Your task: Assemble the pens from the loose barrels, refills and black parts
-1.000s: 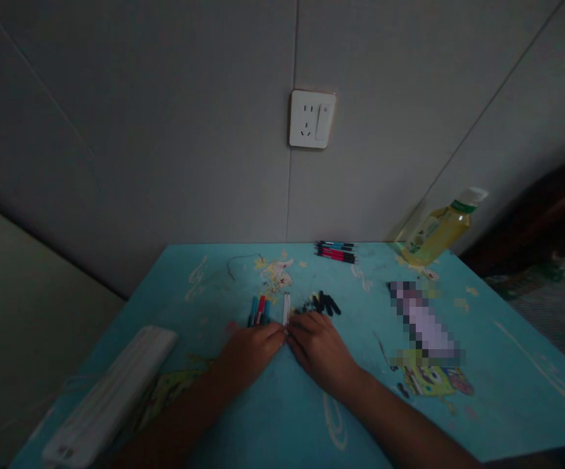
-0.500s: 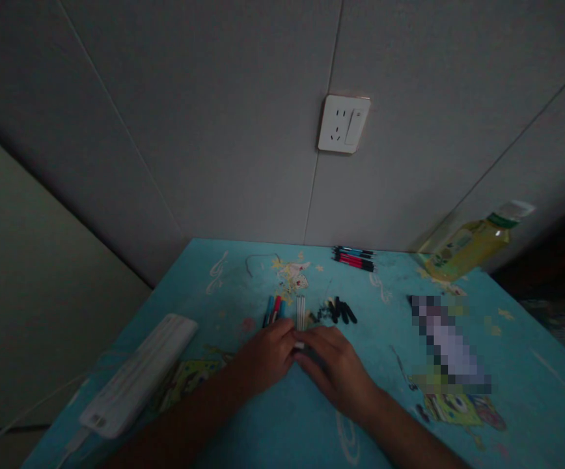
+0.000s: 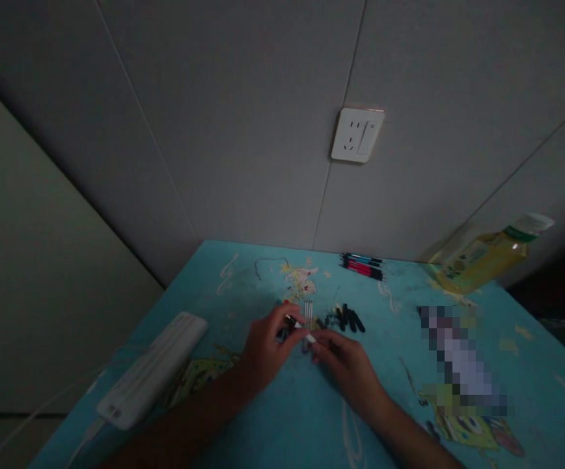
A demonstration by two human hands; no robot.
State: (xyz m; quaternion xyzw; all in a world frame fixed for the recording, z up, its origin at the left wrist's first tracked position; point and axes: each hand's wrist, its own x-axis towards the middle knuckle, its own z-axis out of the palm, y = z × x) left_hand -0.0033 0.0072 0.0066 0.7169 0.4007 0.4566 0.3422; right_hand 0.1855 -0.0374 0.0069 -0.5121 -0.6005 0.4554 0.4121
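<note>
My left hand [image 3: 269,345] and my right hand [image 3: 345,361] meet near the middle of the table, fingertips pinched close together. A slim white pen part [image 3: 310,338] runs between their fingertips; its exact kind is too dark to make out. Both hands appear to grip it. Just behind lie several thin silver-grey rods [image 3: 308,311], side by side like pen refills. To their right are several black grip sleeves [image 3: 349,318] and a scatter of tiny dark pieces [image 3: 330,319]. The coloured barrels left of the rods are mostly hidden by my left hand.
Assembled-looking pens [image 3: 362,266] in red, blue and black lie by the wall. A white power strip [image 3: 153,371] with a cord is at left. On the right are a bottle of yellow liquid [image 3: 487,260] and a pixelated oblong object [image 3: 463,361]. A wall socket [image 3: 357,135] is above.
The view has shifted slightly. My left fingers have lifted and opened up from their tight bunch, so the white pen part shows more. The coloured barrels are now mostly covered.
</note>
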